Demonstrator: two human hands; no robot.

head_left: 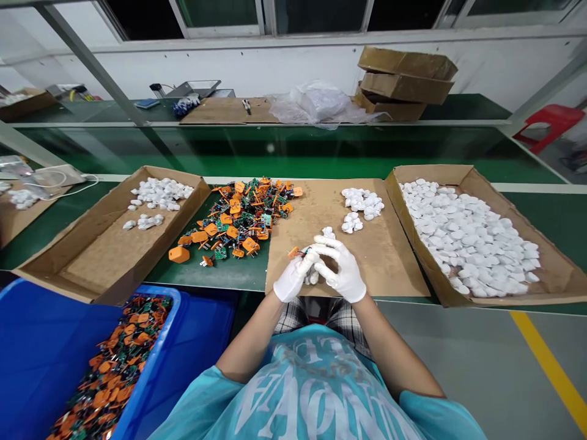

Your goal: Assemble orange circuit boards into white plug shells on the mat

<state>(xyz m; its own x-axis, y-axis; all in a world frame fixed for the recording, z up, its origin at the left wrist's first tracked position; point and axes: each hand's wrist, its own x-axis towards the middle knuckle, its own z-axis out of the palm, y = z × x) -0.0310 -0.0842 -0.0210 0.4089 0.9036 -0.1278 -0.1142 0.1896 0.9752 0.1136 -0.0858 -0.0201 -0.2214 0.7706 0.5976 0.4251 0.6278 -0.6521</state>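
Both my hands wear white gloves and meet over the cardboard sheet near the table's front edge. My left hand (296, 278) is closed in a pinch on a small orange part with wires (293, 252), which pokes out past the fingertips. My right hand (342, 269) curls in from the other side, its fingertips touching the left ones; whatever lies between them is hidden. Just beyond the fingers, white pieces (328, 232) rest on the sheet, and more show partly below the hands. To the left is a heap of orange parts with green circuit boards (243, 214).
Small piles of white pieces (362, 203) lie farther back on the cardboard sheet (307, 195). A box (562, 275) full of white pieces stands right; another box (92, 263) with fewer stands left. Below it, a blue bin (156, 354) holds many orange parts. Cartons (408, 79) occupy the shelf.
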